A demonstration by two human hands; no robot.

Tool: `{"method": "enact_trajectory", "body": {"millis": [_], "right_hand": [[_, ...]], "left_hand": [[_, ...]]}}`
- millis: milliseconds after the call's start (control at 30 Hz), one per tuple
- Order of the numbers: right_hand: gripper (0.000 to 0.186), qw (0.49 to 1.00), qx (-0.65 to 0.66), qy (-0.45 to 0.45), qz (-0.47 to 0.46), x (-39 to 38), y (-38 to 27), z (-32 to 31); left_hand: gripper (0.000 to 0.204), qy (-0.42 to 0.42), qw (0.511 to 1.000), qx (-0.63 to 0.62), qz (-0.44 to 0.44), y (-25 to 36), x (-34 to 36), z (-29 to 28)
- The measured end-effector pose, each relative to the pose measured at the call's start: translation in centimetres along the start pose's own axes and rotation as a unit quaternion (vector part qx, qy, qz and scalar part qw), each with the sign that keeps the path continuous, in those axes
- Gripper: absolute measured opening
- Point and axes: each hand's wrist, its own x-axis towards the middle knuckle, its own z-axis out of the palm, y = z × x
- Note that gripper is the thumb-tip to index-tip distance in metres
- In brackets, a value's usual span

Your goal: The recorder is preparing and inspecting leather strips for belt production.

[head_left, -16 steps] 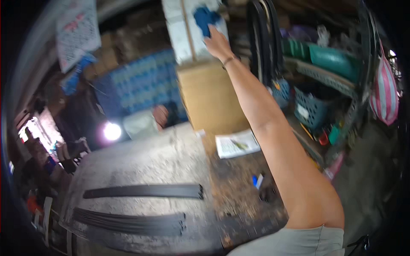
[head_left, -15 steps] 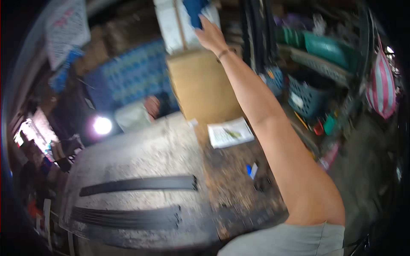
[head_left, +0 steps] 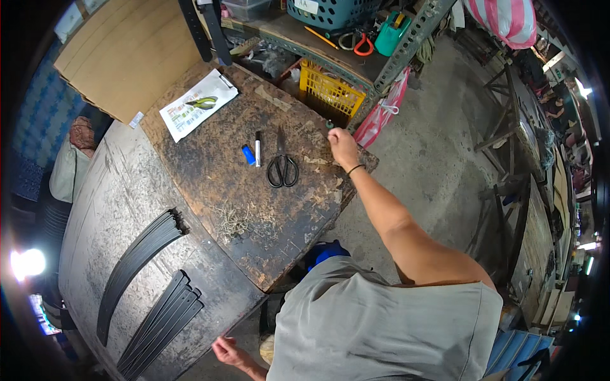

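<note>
My right hand (head_left: 344, 150) is closed at the right edge of the stained wooden tabletop (head_left: 210, 136). A small dark thing shows at its fingertips, too little of it to name. Low in the view, my left hand (head_left: 230, 353) is beside the near edge of the grey metal tabletop (head_left: 216, 286), its fingers loosely bent and apart, with nothing seen in them. A curved bundle of black straps (head_left: 136, 270) lies on the metal, and a fanned stack of black straps (head_left: 162, 324) is nearer. Black-handled scissors (head_left: 282, 170) rest on the wood left of my right hand.
Beside the scissors are a white marker (head_left: 258, 150) and a blue cap-like piece (head_left: 248, 155). Green-handled pliers (head_left: 202, 102) sit on a clipboard (head_left: 184, 125). Dry scraps (head_left: 235, 219) lie nearer. A cardboard box (head_left: 127, 54), metal shelf (head_left: 394, 57) and yellow basket (head_left: 330, 89) stand beyond.
My right hand has come down from high by a blue thing at the back to the table's right edge. The view has swung down and right, and my left hand now shows.
</note>
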Motion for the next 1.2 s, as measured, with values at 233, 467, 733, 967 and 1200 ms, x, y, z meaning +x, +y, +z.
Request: {"method": "enact_trajectory", "body": {"millis": [233,467,733,967,1200], "right_hand": [[0.014,0.997,-0.067,-0.016,0.024,0.6,4.4,2.4],[0.02,0.991,-0.092,-0.064,0.076,4.5,2.9,3.8],[0.019,0.982,-0.12,-0.109,0.099,6.2,4.1,5.4],[0.017,0.975,-0.179,-0.101,0.081,7.4,4.1,5.0],[0.014,0.997,-0.075,0.029,0.011,3.8,3.0,0.6]], "left_hand": [[0.031,-0.245,0.812,-0.358,0.39,26.3,0.6,4.1],[0.039,-0.474,0.668,-0.45,0.357,33.4,0.3,9.3],[0.041,-0.4,0.731,-0.42,0.359,34.7,-1.6,9.9],[0.043,-0.368,0.747,-0.389,0.394,34.6,-2.4,9.8],[0.042,-0.417,0.727,-0.421,0.347,35.4,-2.5,10.7]]}}
